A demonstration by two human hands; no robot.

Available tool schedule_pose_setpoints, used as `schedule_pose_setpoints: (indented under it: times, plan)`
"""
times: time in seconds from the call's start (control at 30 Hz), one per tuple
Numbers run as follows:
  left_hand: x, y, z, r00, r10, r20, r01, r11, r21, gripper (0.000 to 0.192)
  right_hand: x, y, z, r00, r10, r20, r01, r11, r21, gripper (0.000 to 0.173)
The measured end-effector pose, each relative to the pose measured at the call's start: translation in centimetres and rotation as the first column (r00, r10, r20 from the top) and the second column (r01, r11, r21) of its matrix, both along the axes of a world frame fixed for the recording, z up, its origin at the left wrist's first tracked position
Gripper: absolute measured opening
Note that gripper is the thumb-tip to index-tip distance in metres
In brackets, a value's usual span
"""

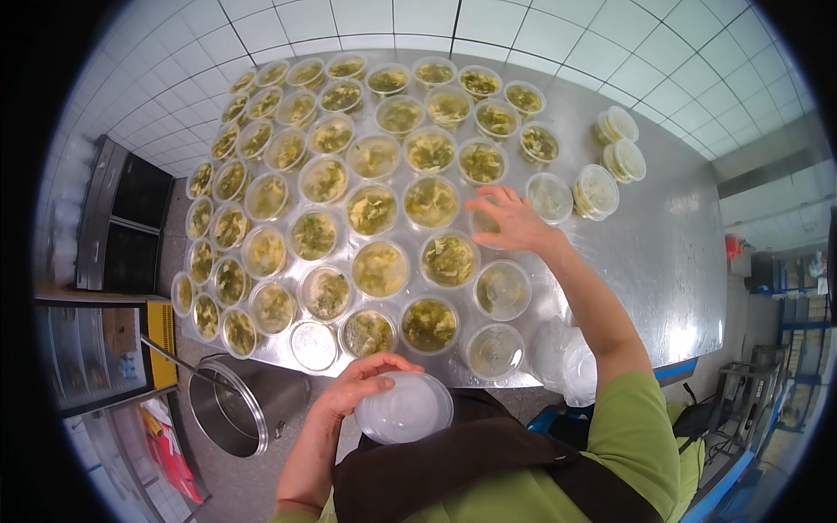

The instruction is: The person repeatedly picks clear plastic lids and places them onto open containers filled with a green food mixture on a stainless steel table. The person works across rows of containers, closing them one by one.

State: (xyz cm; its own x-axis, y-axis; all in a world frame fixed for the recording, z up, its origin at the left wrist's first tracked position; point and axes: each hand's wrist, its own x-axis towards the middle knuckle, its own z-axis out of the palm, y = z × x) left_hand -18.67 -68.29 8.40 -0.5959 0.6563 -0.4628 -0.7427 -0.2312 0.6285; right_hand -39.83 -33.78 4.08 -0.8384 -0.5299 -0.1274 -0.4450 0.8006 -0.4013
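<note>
My left hand [369, 386] holds a stack of round clear plastic lids [409, 408] in front of my body, below the table's near edge. Over a round plastic tub [484, 225] my right hand [510, 219] spreads its fingers, partly hiding that tub. Rows of open tubs of greenish soup with egg shreds, such as a near one [429, 325], cover the left and middle of the steel table [673, 261]. Lids lie on several tubs at the right of the rows, among them a lidded tub [502, 290], another nearer me [495, 352] and one beyond my right hand [549, 198].
Stacked lidded tubs [596, 191] stand at the right. A plastic bag [575, 366] with white containers hangs at the near edge. On the floor at the left is a large steel pot [225, 412] with a long handle leaning in it. A tiled wall [523, 26] borders the far side.
</note>
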Motion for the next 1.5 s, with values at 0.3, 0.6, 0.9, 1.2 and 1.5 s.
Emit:
schedule_pose_setpoints:
  times: [0.3, 0.6, 0.9, 1.2, 1.5]
  plan:
    - [-0.7, -0.1, 0.5, 0.996, -0.041, -0.079, 0.037, 0.998, -0.054, 0.038, 1.1, 2.0, -3.3, 0.913, 0.076, -0.400, -0.079, 0.997, 0.008, 0.048]
    - [-0.4, 0.2, 1.0, 0.979, -0.035, -0.201, 0.004, 0.988, -0.151, 0.061, 12.2, -7.4, 6.2, 0.918, 0.191, 0.348, -0.056, 0.930, -0.364, 0.039]
    - [0.3, 0.2, 0.2, 0.974, 0.018, -0.227, -0.051, 0.989, -0.140, 0.053, 17.9, -9.6, 10.4, 0.632, 0.176, 0.755, 0.372, 0.786, -0.494, 0.041]
    - [0.3, -0.5, 0.7, 0.897, -0.127, -0.423, 0.038, 0.977, -0.212, 0.033, 17.5, -10.2, 8.5, 0.995, 0.096, 0.000, -0.086, 0.897, -0.434, 0.044]
    - [0.7, -0.6, 1.6, 0.976, -0.063, -0.207, 0.036, 0.991, -0.131, 0.046, 6.8, -7.7, -0.2, 0.884, -0.432, 0.180, 0.461, 0.736, -0.495, 0.034]
